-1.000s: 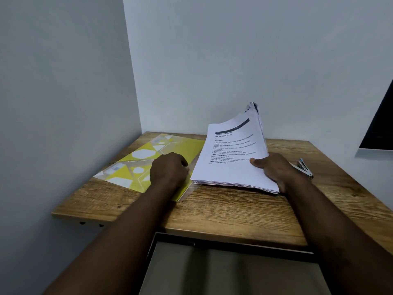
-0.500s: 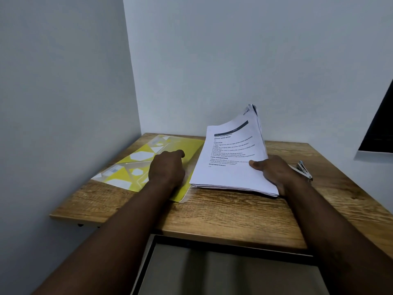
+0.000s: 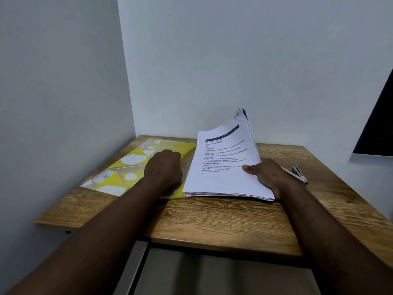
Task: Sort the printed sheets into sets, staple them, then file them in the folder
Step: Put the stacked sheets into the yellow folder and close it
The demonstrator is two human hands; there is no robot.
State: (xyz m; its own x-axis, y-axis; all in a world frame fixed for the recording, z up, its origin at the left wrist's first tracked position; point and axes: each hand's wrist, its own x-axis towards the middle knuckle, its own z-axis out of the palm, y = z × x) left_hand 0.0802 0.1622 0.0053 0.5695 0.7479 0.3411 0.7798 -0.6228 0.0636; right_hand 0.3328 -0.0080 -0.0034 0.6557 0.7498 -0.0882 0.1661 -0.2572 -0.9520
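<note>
A thick stack of printed sheets [image 3: 223, 177] lies right of centre on the wooden table [image 3: 212, 220], its far end lifted and curling upward. My right hand [image 3: 268, 177] grips the stack's right edge, thumb on the top page. A yellow patterned folder [image 3: 127, 165] lies flat at the left, beside the stack. My left hand [image 3: 163, 169] rests on the folder's right part with its fingers curled; whether they pinch the cover is hidden. A metal stapler [image 3: 297, 174] lies just behind my right wrist.
Walls close in the table on the left and at the back. A dark panel [image 3: 378, 124] hangs at the right. Below the table's near edge sits a grey surface with a dark frame [image 3: 212, 273].
My left hand has slid a little farther away along the folder. My right hand and the stack have hardly moved.
</note>
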